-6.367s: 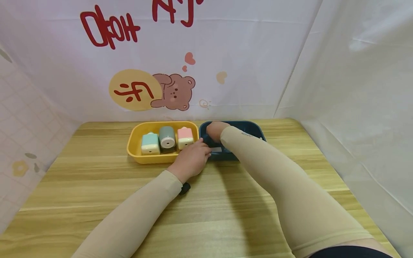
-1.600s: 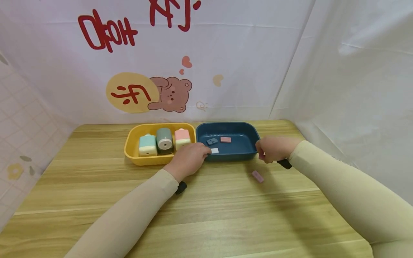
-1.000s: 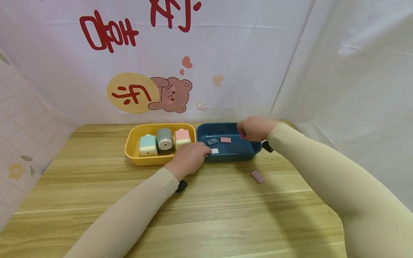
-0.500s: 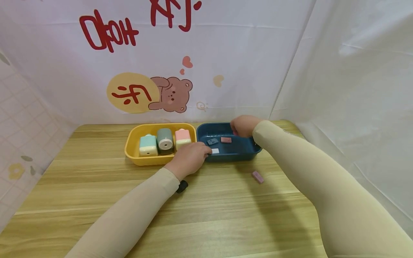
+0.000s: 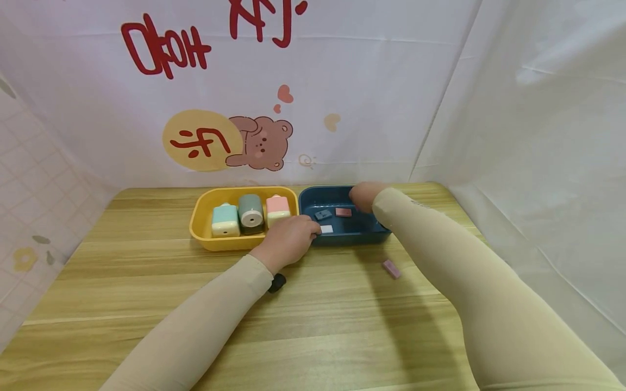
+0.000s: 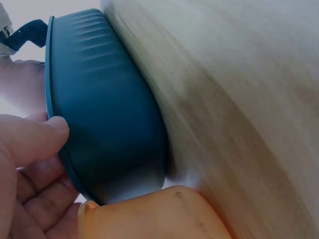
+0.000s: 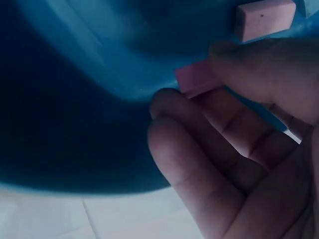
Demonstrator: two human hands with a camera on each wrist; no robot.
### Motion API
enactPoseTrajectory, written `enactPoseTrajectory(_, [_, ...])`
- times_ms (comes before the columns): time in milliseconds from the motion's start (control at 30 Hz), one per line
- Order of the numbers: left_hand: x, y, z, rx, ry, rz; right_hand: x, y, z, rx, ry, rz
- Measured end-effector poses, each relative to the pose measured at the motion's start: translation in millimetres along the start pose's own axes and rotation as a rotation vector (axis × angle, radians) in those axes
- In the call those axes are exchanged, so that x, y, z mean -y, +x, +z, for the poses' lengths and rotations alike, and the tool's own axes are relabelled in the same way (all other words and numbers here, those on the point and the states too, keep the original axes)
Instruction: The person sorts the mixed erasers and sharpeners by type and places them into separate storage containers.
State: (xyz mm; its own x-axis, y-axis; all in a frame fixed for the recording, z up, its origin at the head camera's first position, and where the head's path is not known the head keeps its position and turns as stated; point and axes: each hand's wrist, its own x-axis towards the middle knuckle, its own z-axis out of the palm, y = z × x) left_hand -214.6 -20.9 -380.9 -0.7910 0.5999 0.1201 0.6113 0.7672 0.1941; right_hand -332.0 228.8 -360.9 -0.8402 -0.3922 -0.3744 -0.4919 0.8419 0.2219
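My left hand [image 5: 288, 243] grips the near left rim of the blue tray [image 5: 352, 238]; in the left wrist view its thumb [image 6: 42, 134] lies on the rim, with fingers behind. Inside the tray's right part, my right hand [image 5: 367, 196] pinches a pink eraser [image 7: 197, 78] between thumb and fingers. On the tray floor lie a grey-blue eraser [image 5: 323, 215], a lighter pink eraser [image 5: 343, 212] and a white block [image 5: 326, 229] close to my left fingertips. A purple-pink eraser [image 5: 391, 269] is on the table in front of the tray.
Against the blue tray's left side stands a yellow tray [image 5: 198, 231]. It holds three bottle-shaped pieces with small holes: turquoise [image 5: 225, 220], grey-green [image 5: 251, 210] and pink [image 5: 278, 210]. A white printed cloth [image 5: 371, 98] hangs behind the wooden table [image 5: 313, 326].
From beside the blue tray's right end, my right hand has moved left and inward over the tray, carrying the pink eraser, and lowered it. My left hand stays on the rim.
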Motion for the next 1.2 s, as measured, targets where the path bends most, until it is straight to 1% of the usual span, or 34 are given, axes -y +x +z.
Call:
enactPoseTrajectory(67, [0.1,-0.5,0.1,-0.004,-0.006,0.001,-0.5,3.5,3.9,0.003,-0.006,0.001])
enactPoseTrajectory(167, [0.9,-1.4,0.9,-0.012,-0.010,0.007,-1.6,7.1,9.5,-0.014,-0.027,-0.004])
enactPoseTrajectory(300, [2.5,-3.0,2.3,-0.031,-0.006,0.026,-0.9,7.2,10.6,-0.009,-0.010,0.010])
enactPoseTrajectory(500, [4.4,-4.5,3.3,-0.052,-0.013,0.037,1.0,3.6,7.3,0.043,-0.022,0.027])
enactPoseTrajectory(633, [5.4,-4.6,3.7,-0.054,-0.017,0.032,8.6,-0.3,-0.4,0.066,-0.040,0.031])
enactPoseTrajectory(733, [6.1,-4.7,4.5,-0.049,-0.023,0.030,15.6,-1.8,-5.5,0.100,-0.057,0.039])
enactPoseTrajectory(900, [7.1,-5.8,5.1,-0.027,-0.057,0.030,22.6,3.0,-4.9,0.175,-0.081,0.073])
enactPoseTrajectory(1033, [9.2,-7.4,6.0,-0.020,-0.072,0.049,23.8,8.6,-2.6,0.232,-0.084,0.100])
enactPoseTrajectory(1100, [10.6,-8.5,6.4,-0.021,-0.080,0.062,23.6,9.9,-2.5,0.240,-0.067,0.111])
enactPoseTrajectory(1133, [11.4,-9.2,6.6,-0.019,-0.084,0.068,23.3,9.9,-2.7,0.239,-0.035,0.128])
enactPoseTrajectory(1200, [12.7,-10.9,6.2,-0.013,-0.098,0.080,22.2,9.4,-3.5,0.210,-0.021,0.122])
